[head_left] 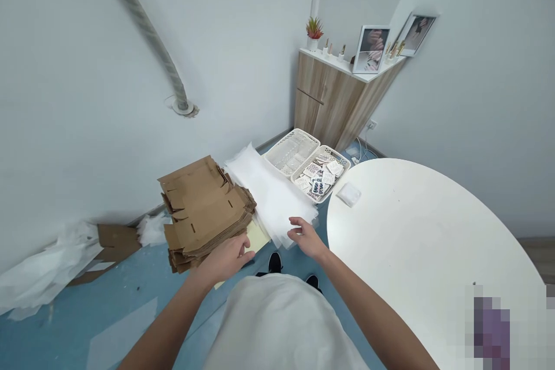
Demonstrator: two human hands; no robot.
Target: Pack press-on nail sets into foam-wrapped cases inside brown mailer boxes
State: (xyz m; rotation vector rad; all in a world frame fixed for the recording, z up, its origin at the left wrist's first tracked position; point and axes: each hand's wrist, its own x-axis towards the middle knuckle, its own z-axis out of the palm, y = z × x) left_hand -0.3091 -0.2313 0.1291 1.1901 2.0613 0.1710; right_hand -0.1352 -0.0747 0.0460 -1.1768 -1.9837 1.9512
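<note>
My left hand point(226, 257) is at the right front edge of a stack of flat brown cardboard boxes point(203, 208). Its fingers are loosely bent, with the thumb apart and nothing visible in them; whether it touches the stack I cannot tell. My right hand point(306, 238) hovers by the near end of a pile of white translucent sheets point(273, 191), thumb and fingers apart, holding nothing. A pale yellow sheet point(256, 237) lies between the cardboard and the white pile.
Beyond the sheets stand a basket of clear plastic pieces point(291, 151) and a basket of printed cards point(321, 173). At right is a round white table point(416, 243) bearing a small clear packet point(349, 194). A wooden cabinet point(329, 98) fills the corner; crumpled plastic point(56, 266) lies left.
</note>
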